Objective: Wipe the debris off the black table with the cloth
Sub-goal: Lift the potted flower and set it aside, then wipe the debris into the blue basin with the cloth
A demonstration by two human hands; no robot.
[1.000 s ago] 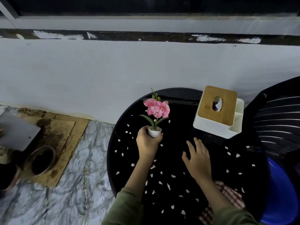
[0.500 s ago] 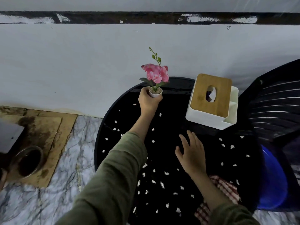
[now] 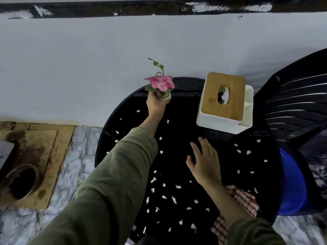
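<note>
A round black table (image 3: 184, 106) stands against a white wall, strewn with several small white scraps of debris (image 3: 174, 199). My left hand (image 3: 156, 105) grips a small white pot holding a pink flower (image 3: 161, 85) at the table's far edge. My right hand (image 3: 205, 163) hovers flat over the table's middle, fingers spread, holding nothing. A red and white checked cloth (image 3: 244, 200) lies at the near right edge, partly hidden under my right forearm.
A white tissue box with a wooden lid (image 3: 224, 103) sits at the table's far right. A black slatted chair (image 3: 297, 106) and a blue bucket (image 3: 292, 184) stand to the right. On the marble floor at left lie cardboard (image 3: 35, 149) and a metal bowl (image 3: 19, 183).
My left hand has carried the flower pot from the table's middle out to its far edge by the wall. My right hand has stayed open over the centre.
</note>
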